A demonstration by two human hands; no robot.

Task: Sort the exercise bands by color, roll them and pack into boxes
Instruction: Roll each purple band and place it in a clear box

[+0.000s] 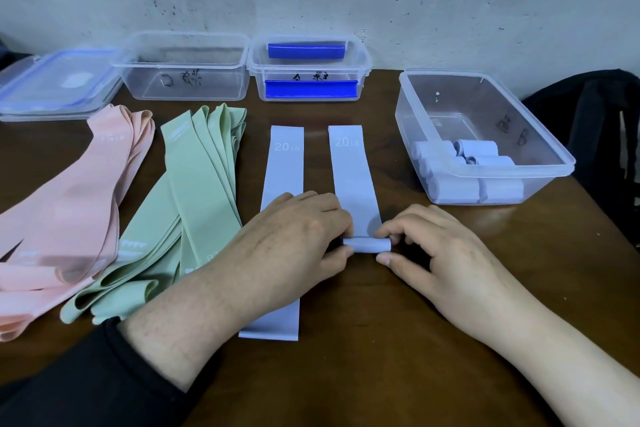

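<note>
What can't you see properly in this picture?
- The left blue band: its middle is hidden under the left hand in the head view.
- The black writing on the right box: too smudged to read.
- The pink bands: cut off by the left edge.
- The blue rolls: they overlap behind the box wall, so no exact count.
- The dark bag: cut off by the right edge.

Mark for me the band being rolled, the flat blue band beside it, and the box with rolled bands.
band being rolled [366, 245], head view, on the rolled end.
flat blue band [284, 163], head view, upper middle.
box with rolled bands [540, 163], head view, near right rim.
</note>
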